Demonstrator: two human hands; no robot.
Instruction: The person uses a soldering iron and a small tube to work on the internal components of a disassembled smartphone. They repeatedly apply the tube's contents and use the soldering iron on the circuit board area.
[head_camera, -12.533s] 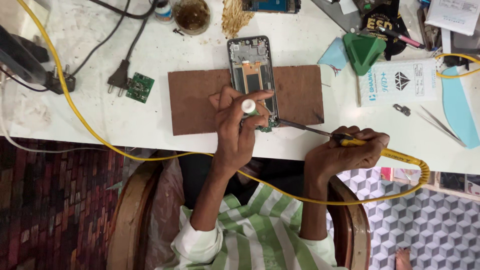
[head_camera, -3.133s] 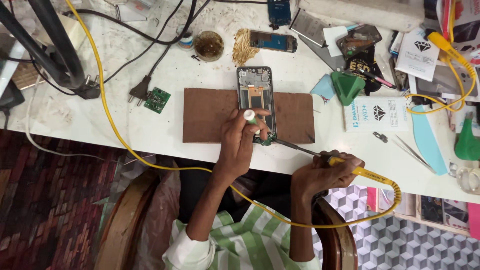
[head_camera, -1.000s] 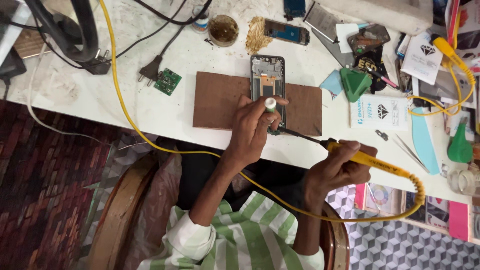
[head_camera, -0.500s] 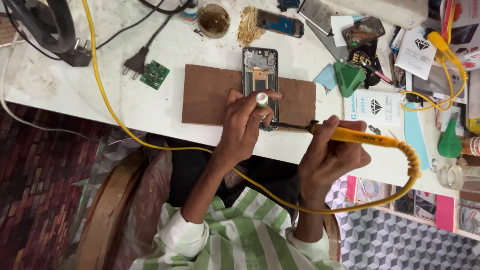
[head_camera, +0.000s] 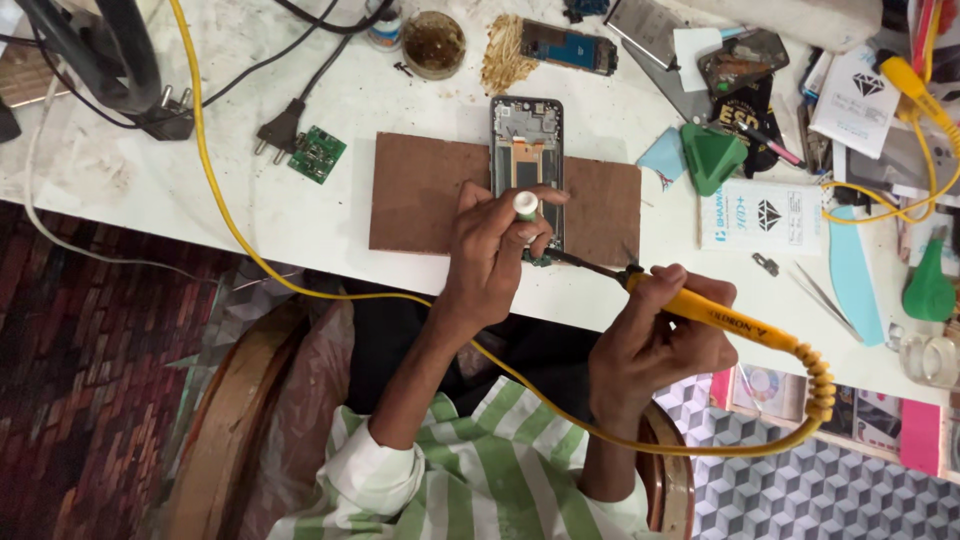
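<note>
My right hand (head_camera: 655, 335) grips the yellow soldering iron (head_camera: 740, 325) tightly, its tip at the phone frame's (head_camera: 527, 150) near edge beneath my left hand (head_camera: 495, 245), which pinches a small white tube (head_camera: 525, 205), bare tabletop (head_camera: 300, 215) lying open to its left.

right hand (head_camera: 655, 335) gripping yellow soldering iron (head_camera: 735, 322), tip at opened phone (head_camera: 527, 150)

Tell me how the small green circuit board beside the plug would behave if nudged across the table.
The green circuit board lies flat on the white table, so it would probably slide, not roll. It looks thin and light, likely rigid. The black plug sits close, so a push could bump it.
</note>
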